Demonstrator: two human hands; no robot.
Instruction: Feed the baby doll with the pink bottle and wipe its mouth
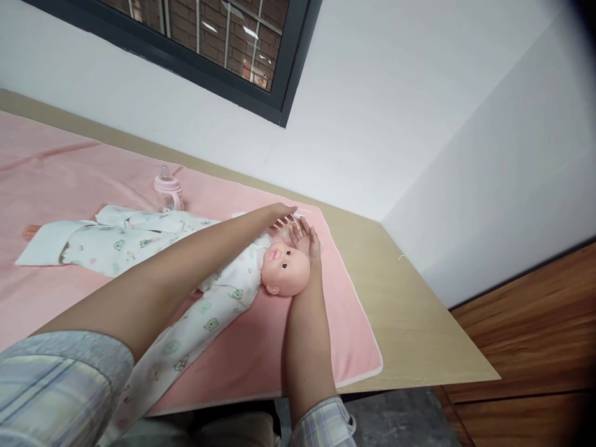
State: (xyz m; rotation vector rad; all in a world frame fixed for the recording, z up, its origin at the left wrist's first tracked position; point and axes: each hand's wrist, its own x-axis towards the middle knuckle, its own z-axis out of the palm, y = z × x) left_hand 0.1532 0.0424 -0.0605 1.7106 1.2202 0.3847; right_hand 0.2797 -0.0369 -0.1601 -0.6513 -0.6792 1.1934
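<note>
A baby doll in a white printed outfit lies on its back, its head against my right forearm. My left hand is beyond the doll's head, its forearm crossing over the doll's body. Its fingers bend downward, and a small white thing shows at the thumb tip, too small to name. Just beside it is my right hand, palm up, with fingers apart and slightly curled. Part of the doll's far arm is hidden behind my left forearm.
A pink blanket covers much of the wooden table. A pink-capped baby bottle stands upright beyond the doll's legs. White walls and a dark-framed window border the table, with wooden panels at right.
</note>
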